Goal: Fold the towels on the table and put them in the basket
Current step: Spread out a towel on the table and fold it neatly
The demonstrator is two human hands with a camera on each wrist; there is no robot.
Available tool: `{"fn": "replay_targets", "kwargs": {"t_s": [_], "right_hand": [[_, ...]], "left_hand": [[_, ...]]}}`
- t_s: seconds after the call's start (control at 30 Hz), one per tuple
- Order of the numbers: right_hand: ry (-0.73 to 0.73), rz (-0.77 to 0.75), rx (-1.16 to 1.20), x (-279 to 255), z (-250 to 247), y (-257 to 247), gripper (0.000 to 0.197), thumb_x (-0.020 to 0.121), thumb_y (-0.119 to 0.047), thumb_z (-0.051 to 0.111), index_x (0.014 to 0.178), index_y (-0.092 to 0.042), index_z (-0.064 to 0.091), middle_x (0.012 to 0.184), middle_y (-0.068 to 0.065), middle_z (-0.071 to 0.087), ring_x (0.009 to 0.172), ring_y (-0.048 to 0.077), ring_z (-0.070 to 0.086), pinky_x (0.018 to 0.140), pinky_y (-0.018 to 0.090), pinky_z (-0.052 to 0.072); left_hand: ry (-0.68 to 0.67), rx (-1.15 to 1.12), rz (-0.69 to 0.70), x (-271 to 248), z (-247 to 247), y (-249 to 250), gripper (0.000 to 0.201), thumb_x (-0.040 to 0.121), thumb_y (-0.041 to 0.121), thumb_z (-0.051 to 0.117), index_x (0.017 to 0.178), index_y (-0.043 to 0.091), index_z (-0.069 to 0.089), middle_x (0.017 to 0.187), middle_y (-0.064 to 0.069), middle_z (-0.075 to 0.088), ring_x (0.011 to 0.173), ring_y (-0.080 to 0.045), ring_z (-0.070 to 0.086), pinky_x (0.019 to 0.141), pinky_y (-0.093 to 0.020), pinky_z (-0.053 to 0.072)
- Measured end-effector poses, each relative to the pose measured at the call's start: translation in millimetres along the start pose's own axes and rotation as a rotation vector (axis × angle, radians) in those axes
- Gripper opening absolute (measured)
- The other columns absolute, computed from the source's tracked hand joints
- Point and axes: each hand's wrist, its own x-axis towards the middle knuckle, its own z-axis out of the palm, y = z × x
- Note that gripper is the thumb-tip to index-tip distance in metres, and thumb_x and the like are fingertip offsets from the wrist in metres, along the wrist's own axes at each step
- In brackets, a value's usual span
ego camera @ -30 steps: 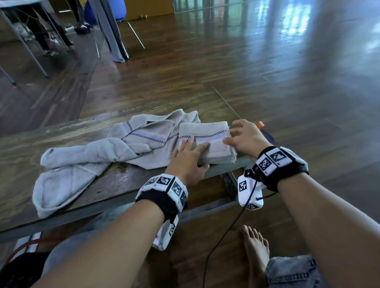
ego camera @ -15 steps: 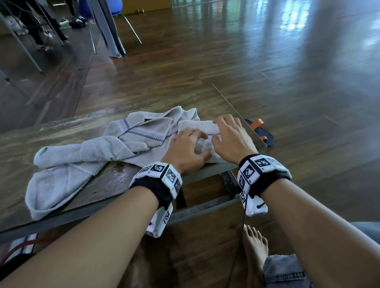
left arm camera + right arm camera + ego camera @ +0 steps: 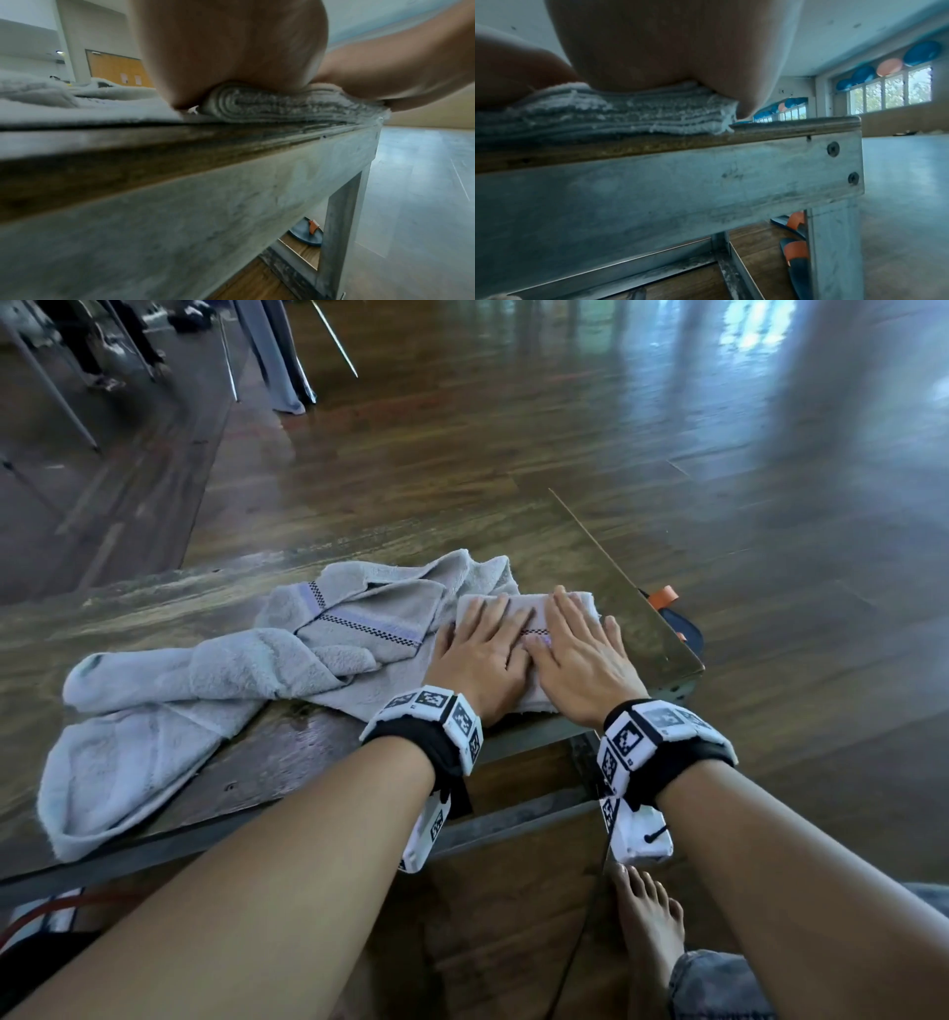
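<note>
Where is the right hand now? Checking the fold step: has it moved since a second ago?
Yes. The right hand moved left from the table's right edge onto the folded towel, beside the left hand.

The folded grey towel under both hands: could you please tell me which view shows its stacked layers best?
The right wrist view: the folded grey towel shows its layered edge clearly. The left wrist view shows its rounded fold side, blurrier. The head view shows only its top, mostly covered by the left hand and right hand.

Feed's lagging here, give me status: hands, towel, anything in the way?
Left hand and right hand flat on folded towel, pressing it at the table corner. Unfolded towels heaped to the left. Basket not in view.
</note>
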Motion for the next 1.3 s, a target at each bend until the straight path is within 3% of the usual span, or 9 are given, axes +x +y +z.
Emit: {"fn": "replay_targets", "kwargs": {"t_s": [0.4,0.57,0.73,0.97,1.03,1.1,1.17,1.23,1.3], "right_hand": [[-0.128,0.083,0.257,6,-15,7,0.06,0.11,-0.029,0.025,0.161,-0.013,-0.001,0.168,-0.002,-0.013,0.153,0.012,-0.017,0.124,0.036,-0.007],[-0.065,0.111,0.425,-11,-36,33,0.053,0.105,-0.012,0.034,0.156,-0.024,0.029,0.164,0.006,0.028,0.15,0.023,0.026,0.118,0.037,0.029],[-0.084,0.057,0.252,-39,-33,48,0.051,0.107,-0.015,0.033,0.157,-0.022,0.027,0.165,0.003,0.024,0.155,0.024,0.006,0.122,0.037,0.001],[-0.07,0.048,0.198,-40,-30,53,0.051,0.109,-0.021,0.033,0.159,-0.022,0.023,0.168,-0.004,0.015,0.155,0.016,0.001,0.122,0.032,-0.002],[-0.061,0.057,0.186,-39,-29,53,0.051,0.109,-0.023,0.033,0.159,-0.023,0.023,0.168,-0.005,0.015,0.155,0.015,0.001,0.122,0.031,-0.001],[-0.076,0.053,0.18,-39,-29,53,0.052,0.109,-0.024,0.033,0.16,-0.024,0.022,0.168,-0.006,0.014,0.155,0.015,-0.001,0.122,0.032,-0.002],[-0.092,0.039,0.192,-38,-29,54,0.052,0.108,-0.024,0.033,0.159,-0.027,0.023,0.168,-0.006,0.015,0.155,0.015,-0.002,0.123,0.034,-0.003],[-0.099,0.029,0.201,-38,-30,53,0.052,0.108,-0.023,0.031,0.159,-0.029,0.023,0.168,-0.006,0.014,0.156,0.016,-0.003,0.124,0.036,-0.004],[-0.113,0.04,0.208,-38,-31,52,0.056,0.104,-0.016,0.033,0.158,-0.027,0.022,0.169,-0.005,0.012,0.156,0.017,-0.004,0.123,0.036,-0.005]], "left_hand": [[-0.028,0.021,-0.082,5,-2,-4,0.059,0.099,0.05,0.016,0.156,0.04,0.001,0.165,0.014,-0.009,0.151,-0.009,-0.015,0.122,-0.043,-0.007],[0.052,0.163,-0.021,0,-16,11,0.051,0.101,0.045,0.022,0.152,0.036,0.024,0.165,0.006,0.01,0.152,-0.023,0.003,0.121,-0.053,0.003],[0.057,0.061,0.262,-27,-9,28,0.059,0.092,0.068,0.039,0.144,0.04,0.044,0.159,0.01,0.031,0.15,-0.021,0.02,0.121,-0.054,0.006],[0.042,-0.036,0.232,-34,-3,40,0.043,0.097,0.058,0.042,0.134,0.041,0.057,0.157,0.006,0.035,0.151,-0.03,0.017,0.121,-0.057,0.003],[0.061,-0.15,0.234,-31,-6,43,0.033,0.1,0.047,0.044,0.122,0.038,0.067,0.146,0.0,0.053,0.144,-0.032,0.033,0.12,-0.058,0.01],[0.157,-0.315,0.299,-30,-10,49,0.03,0.101,0.037,0.048,0.091,0.028,0.075,0.094,-0.001,0.075,0.102,-0.024,0.066,0.11,-0.05,0.035],[0.298,-0.412,0.364,-30,-14,58,0.035,0.1,0.031,0.053,0.067,0.027,0.064,0.054,0.008,0.055,0.055,-0.012,0.054,0.072,-0.031,0.048],[0.343,-0.42,0.391,-31,-13,68,0.034,0.1,0.03,0.054,0.067,0.025,0.063,0.051,0.009,0.05,0.05,-0.011,0.049,0.06,-0.031,0.044],[0.237,-0.328,0.378,-32,-8,72,0.031,0.101,0.035,0.05,0.078,0.024,0.066,0.069,0.002,0.066,0.077,-0.023,0.065,0.088,-0.046,0.05]]}}
